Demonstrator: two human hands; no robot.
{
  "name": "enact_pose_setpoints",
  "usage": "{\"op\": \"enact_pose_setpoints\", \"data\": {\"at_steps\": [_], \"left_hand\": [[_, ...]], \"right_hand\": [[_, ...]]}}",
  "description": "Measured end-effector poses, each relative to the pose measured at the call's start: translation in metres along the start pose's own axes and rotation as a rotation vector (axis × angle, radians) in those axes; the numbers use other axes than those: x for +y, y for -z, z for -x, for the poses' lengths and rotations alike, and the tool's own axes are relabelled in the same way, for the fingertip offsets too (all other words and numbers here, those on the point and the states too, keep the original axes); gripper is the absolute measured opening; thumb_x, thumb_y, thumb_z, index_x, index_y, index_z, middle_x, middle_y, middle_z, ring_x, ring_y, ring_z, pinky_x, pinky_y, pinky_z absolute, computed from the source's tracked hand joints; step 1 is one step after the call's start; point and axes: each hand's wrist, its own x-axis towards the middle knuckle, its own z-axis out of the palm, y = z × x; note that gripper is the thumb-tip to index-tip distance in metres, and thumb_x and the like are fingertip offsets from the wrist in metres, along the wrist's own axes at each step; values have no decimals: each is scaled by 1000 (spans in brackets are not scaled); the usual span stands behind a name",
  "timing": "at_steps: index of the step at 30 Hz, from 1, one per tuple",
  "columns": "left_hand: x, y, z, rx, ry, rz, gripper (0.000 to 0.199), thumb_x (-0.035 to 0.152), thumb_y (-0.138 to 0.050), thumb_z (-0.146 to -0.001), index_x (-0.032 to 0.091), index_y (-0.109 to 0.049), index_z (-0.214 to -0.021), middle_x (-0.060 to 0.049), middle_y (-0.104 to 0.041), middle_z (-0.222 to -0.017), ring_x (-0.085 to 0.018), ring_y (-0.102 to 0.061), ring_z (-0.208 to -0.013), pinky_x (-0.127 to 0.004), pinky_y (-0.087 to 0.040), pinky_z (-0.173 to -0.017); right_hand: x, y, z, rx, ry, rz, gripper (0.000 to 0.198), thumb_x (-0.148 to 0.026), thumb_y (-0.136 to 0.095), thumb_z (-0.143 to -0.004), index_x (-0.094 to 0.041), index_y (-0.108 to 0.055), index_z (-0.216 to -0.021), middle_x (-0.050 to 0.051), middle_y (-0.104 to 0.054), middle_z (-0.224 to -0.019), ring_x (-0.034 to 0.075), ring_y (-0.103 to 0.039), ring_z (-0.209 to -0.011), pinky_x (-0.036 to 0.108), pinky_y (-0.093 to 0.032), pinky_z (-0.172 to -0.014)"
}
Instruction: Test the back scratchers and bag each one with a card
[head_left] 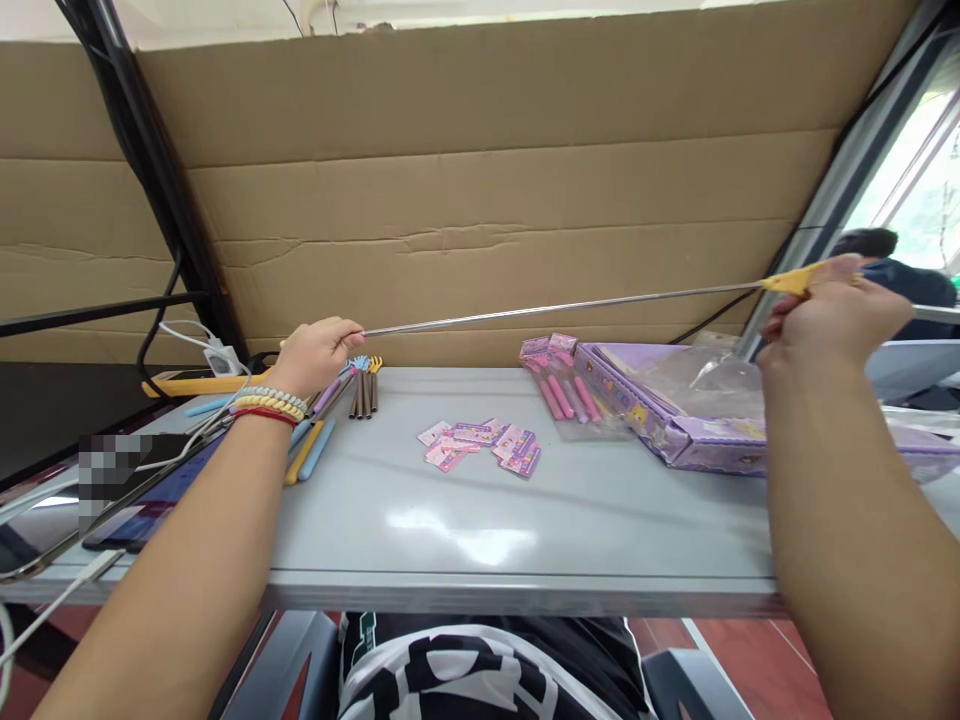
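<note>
A long, thin metal rod of an extended telescopic back scratcher (555,307) stretches between my two hands, rising slightly to the right. My left hand (319,355) is closed in a pinch on its left end, whose tip is hidden. My right hand (840,312) is closed around the yellow end, mostly covered by the fingers. Below my left hand lie several more back scratchers (365,390) with small claw heads and blue, yellow and purple parts. Small pink-purple cards (480,440) lie scattered mid-table.
Pink-handled packs (562,385) lie beside a purple box (675,430) holding clear plastic bags (697,380). Phones or tablets (157,500) and white cables (56,600) are at left on the grey table (600,530). Cardboard (487,200) backs the table; a black post (161,170) stands left.
</note>
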Motion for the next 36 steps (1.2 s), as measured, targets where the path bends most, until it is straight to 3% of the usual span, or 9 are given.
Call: {"op": "enact_pose_setpoints", "data": {"at_steps": [5,8,12,16,18,23,27,33,36], "left_hand": [[-2,7,1,-3,47,-13,39,40,-31,-87,24,-64,-99,-4,-67,-100,-21,-60,-94,-29,-42,-79],[-3,10,4,4,96,19,36,40,-34,-85,24,-64,-96,-3,-68,-99,-20,-60,-93,-28,-41,-76],[-8,14,9,-31,176,64,33,43,-39,-81,24,-64,-89,-1,-68,-85,-19,-60,-81,-26,-40,-67],[2,15,9,-96,175,-3,33,43,-37,-80,23,-64,-78,-1,-66,-70,-19,-58,-71,-25,-36,-58],[20,13,8,-125,116,-8,35,43,-36,-82,22,-63,-74,-1,-65,-69,-18,-58,-69,-25,-35,-57],[82,2,10,-168,-115,-65,42,41,-26,-89,22,-62,-82,-4,-67,-70,-21,-60,-67,-29,-32,-54],[106,0,20,-187,-148,-155,40,37,-25,-91,21,-61,-85,-7,-69,-73,-24,-63,-69,-31,-33,-54],[129,-3,32,-227,-268,-130,39,34,-26,-92,19,-61,-88,-10,-68,-74,-26,-64,-67,-33,-36,-56],[134,-7,33,-233,-287,-98,38,32,-25,-93,17,-60,-88,-10,-66,-69,-25,-63,-64,-32,-34,-55]], "right_hand": [[10,7,-18,105,65,61,37,-45,-54,-84,-19,-46,-58,9,-66,-66,3,-36,-36,24,-24,-36],[14,8,-17,24,61,104,37,-47,-52,-83,-20,-44,-59,6,-61,-57,3,-34,-33,25,-24,-36],[18,7,-14,-54,57,130,30,-31,-51,-87,-22,-40,-61,-1,-50,-49,5,-36,-33,26,-25,-39],[15,0,-1,-95,25,132,29,-25,-48,-90,-21,-39,-63,1,-53,-53,5,-37,-35,26,-26,-42],[10,-7,21,-288,38,124,29,-28,-50,-90,-19,-44,-63,2,-54,-53,5,-36,-35,26,-25,-41],[-1,-21,114,-1028,134,263,28,-42,-53,-86,-17,-54,-73,4,-61,-57,10,-42,-35,24,-31,-39],[5,-20,160,-1232,157,341,35,-50,-39,-90,-20,-48,-74,2,-63,-58,9,-41,-33,24,-33,-40],[13,-9,181,-1508,197,219,34,-51,-41,-88,-19,-48,-79,1,-62,-57,9,-46,-40,22,-35,-42],[11,-8,186,-1534,159,160,34,-53,-45,-87,-19,-47,-81,1,-61,-59,10,-47,-42,22,-36,-42]]}}
